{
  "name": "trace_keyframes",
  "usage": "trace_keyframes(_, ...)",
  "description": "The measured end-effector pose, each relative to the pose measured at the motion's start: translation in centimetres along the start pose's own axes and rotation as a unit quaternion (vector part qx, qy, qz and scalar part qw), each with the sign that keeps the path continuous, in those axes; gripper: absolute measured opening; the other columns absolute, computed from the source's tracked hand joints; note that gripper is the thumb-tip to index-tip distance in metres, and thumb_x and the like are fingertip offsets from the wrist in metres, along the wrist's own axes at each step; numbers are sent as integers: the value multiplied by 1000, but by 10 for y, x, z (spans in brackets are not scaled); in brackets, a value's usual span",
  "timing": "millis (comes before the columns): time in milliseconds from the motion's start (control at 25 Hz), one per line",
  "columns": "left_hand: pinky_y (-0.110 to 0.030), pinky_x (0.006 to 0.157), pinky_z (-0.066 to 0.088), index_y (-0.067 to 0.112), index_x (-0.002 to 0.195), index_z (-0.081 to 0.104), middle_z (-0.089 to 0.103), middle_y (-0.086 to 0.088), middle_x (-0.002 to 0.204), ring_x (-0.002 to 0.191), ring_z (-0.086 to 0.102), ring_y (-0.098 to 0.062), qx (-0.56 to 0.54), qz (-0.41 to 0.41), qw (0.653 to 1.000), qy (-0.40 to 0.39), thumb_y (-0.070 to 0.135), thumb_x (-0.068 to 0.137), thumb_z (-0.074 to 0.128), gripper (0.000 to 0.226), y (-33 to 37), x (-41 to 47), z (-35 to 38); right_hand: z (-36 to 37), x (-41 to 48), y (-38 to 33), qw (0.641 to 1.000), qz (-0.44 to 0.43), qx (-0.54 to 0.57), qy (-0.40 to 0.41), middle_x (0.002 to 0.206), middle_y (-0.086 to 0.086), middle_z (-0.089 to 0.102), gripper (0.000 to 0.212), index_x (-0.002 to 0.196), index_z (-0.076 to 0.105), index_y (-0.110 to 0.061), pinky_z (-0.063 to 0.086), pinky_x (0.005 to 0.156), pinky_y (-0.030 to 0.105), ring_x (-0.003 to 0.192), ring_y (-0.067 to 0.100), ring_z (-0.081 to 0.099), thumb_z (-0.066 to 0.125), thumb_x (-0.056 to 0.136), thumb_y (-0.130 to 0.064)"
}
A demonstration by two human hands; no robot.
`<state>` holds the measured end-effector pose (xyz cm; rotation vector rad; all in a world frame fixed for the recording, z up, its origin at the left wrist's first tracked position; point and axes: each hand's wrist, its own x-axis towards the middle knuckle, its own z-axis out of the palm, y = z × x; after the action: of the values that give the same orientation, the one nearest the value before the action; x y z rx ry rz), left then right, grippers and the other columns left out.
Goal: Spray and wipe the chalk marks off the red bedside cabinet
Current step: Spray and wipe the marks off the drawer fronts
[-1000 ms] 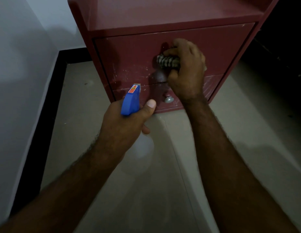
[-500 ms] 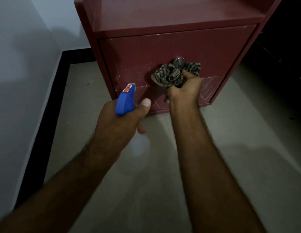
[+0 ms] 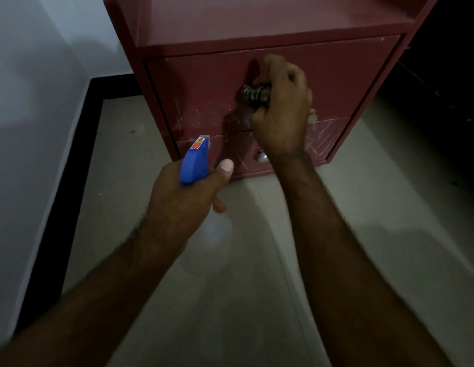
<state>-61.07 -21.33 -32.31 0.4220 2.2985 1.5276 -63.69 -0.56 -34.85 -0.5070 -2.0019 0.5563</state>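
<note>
Spray bottle (image 3: pixel 194 162) in left hand (image 3: pixel 183 200) points away, nozzle toward cabinet (image 3: pixel 336 75)

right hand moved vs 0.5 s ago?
Yes, up. Against the cabinet, the right hand with the cloth has risen from the seam between the drawers onto the upper drawer; the lower knob now shows beside the wrist.
</note>
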Motion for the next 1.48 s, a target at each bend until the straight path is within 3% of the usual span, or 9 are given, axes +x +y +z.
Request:
trace_keyframes(120,-46,74,60,0,95,59,66,-32,80,61,72,-24,-9,-5,1000,-3,47,87,68,49,0,2,-2,-1,0,11,999,-33,26,-13,112,-1,62,70,123,66,-18,56,86,49,109,25,62,48,58,2)
trace_keyframes(360,-26,66,46,-4,98,58,68,-28,80,59,69,-14,4,0,1000,0,48,88,65,53,3,-1,-3,5,-30,22,995,-75,-63,29,122,4,63,54,111,73,-17,50,97,55,120,21,54,65,64,10)
trace_keyframes(480,-23,66,44,-3,98,59,70,-25,80,64,70,-15,2,6,1000,10,47,89,65,51,7,-3,-3,4,-51,29,996,84,21,27,119,-2,59,60,117,69,-17,55,92,46,109,13,58,55,66,13)
trace_keyframes(560,-21,65,41,-1,97,59,71,-23,78,67,69,-14,-3,7,1000,12,46,90,65,49,9,-6,-2,-1,-67,37,971,217,79,61,113,0,66,62,124,65,-14,59,88,40,101,11,62,54,70,15)
trace_keyframes(640,-21,66,39,-1,97,59,72,-20,76,69,69,-12,-2,4,1000,11,47,90,64,49,9,-7,-2,-9,-71,37,953,260,115,107,108,-7,70,61,134,61,-12,61,86,37,100,14,68,59,78,13)
trace_keyframes(760,-20,66,38,0,96,59,72,-16,71,70,70,-12,-1,3,1000,17,49,89,63,50,7,-4,-4,-13,-50,19,958,221,143,111,110,-17,66,59,139,56,-14,59,85,24,99,8,68,73,84,0)
trace_keyframes(1040,-22,69,42,7,92,59,71,-20,75,71,73,-20,-7,6,1000,2,47,90,65,41,3,-4,-9,14,-61,20,950,274,131,66,121,3,69,59,136,55,-14,62,86,43,104,18,69,78,83,-3)
trace_keyframes(1240,-27,71,45,17,85,58,71,-18,75,68,73,-24,-17,8,1000,6,49,88,66,33,-1,1,-8,-2,-26,7,965,189,91,158,134,6,67,61,142,54,-8,54,101,36,122,19,65,78,86,-13)
trace_keyframes(1480,-39,76,56,-1,95,59,70,-24,78,66,73,-23,-3,-1,1000,-10,49,88,66,52,-3,0,0,3,-53,18,964,239,91,70,133,4,66,62,142,53,-11,57,99,40,119,17,64,78,86,-8)
